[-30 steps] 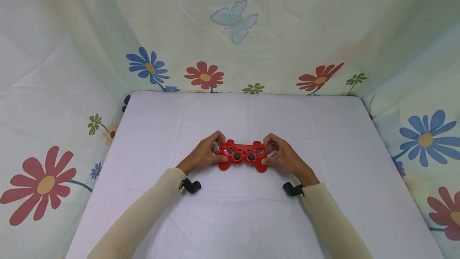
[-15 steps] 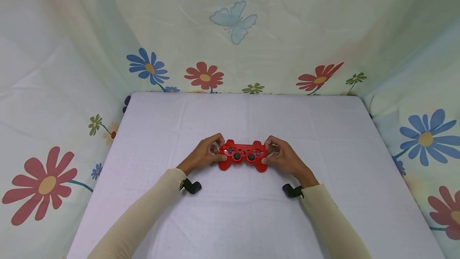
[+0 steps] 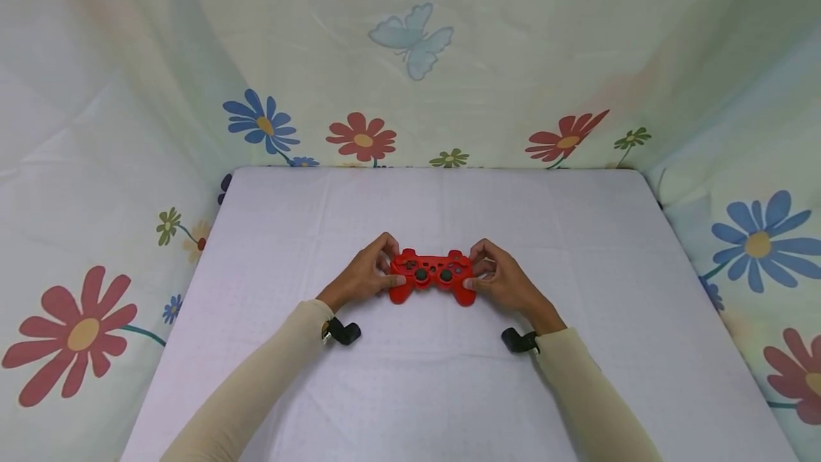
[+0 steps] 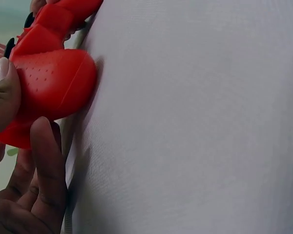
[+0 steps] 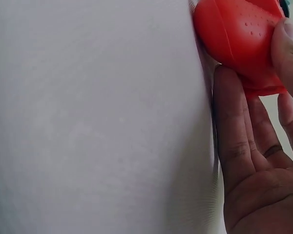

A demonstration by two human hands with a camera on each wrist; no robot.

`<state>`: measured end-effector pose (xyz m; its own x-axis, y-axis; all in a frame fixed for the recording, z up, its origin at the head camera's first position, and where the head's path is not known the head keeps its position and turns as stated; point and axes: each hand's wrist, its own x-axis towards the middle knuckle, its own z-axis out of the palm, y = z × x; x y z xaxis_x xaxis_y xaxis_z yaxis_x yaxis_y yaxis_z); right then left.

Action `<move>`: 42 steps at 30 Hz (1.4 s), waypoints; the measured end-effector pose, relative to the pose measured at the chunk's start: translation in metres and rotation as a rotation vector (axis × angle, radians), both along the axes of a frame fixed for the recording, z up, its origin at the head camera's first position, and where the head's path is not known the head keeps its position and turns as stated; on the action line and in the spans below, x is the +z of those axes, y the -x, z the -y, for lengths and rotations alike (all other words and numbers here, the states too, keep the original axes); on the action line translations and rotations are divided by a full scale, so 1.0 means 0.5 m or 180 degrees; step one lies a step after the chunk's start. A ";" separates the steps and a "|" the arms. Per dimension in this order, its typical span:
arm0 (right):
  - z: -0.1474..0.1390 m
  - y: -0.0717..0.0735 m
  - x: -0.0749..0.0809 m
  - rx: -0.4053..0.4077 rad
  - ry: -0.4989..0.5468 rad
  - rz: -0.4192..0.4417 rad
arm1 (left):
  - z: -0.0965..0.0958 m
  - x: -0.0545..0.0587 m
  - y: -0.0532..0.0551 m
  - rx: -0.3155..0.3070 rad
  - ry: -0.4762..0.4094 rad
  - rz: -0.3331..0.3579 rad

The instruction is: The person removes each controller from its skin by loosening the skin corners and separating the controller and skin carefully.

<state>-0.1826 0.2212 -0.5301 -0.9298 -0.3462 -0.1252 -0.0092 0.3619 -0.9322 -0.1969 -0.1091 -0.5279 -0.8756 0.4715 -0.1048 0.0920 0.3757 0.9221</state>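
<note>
A red game controller (image 3: 433,269) with two black thumbsticks sits at the middle of the white-covered table (image 3: 436,391), button side up. My left hand (image 3: 368,269) grips its left end, thumb on top of the grip and fingers curled at the outer and far side. On the other end, my right hand (image 3: 503,278) holds it the same way. In the left wrist view, the thumb presses the dotted red grip (image 4: 53,83) while fingertips sit beneath and beside it. The right wrist view shows the thumb on the matching grip (image 5: 239,39), with fingers at its underside close to the cloth.
A curtain (image 3: 513,34) printed with flowers and a butterfly hangs behind the table and along both sides. Black wrist cameras (image 3: 344,332) are strapped on both wrists, over beige sleeves (image 3: 256,376). The table's far edge (image 3: 436,168) meets the back curtain.
The controller and both hands stay in nearly the same place, with tiny finger shifts. The whole head view has drifted slightly.
</note>
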 end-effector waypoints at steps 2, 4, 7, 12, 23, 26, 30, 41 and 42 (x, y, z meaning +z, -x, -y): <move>0.000 0.000 0.000 0.0002 0.0004 0.0008 | 0.002 0.000 0.003 -0.0031 -0.0002 0.0023; 0.000 0.000 0.001 0.0011 -0.0002 0.0012 | 0.004 -0.002 0.005 -0.0056 -0.0028 0.0025; 0.001 0.001 0.006 0.0020 -0.0003 0.0024 | 0.005 -0.005 0.009 -0.0078 -0.0087 -0.0035; -0.002 0.005 0.012 0.0078 -0.0007 0.0093 | 0.004 -0.005 0.008 -0.0074 -0.0111 -0.0178; -0.006 0.004 0.010 0.0088 0.0047 0.0034 | 0.003 -0.005 0.000 0.0021 0.0035 -0.0489; -0.004 0.003 0.006 0.0011 -0.0011 0.0004 | 0.001 -0.005 -0.001 0.0047 0.0057 -0.0506; 0.002 0.000 0.005 -0.0096 -0.0274 -0.0108 | -0.003 -0.003 -0.002 0.0102 0.0114 -0.0446; 0.010 0.006 0.016 -0.0056 -0.0441 -0.0115 | -0.005 0.003 0.003 0.0037 0.0242 -0.0482; 0.010 0.008 0.016 -0.0037 -0.0446 -0.0093 | -0.004 0.003 0.003 0.0033 0.0255 -0.0484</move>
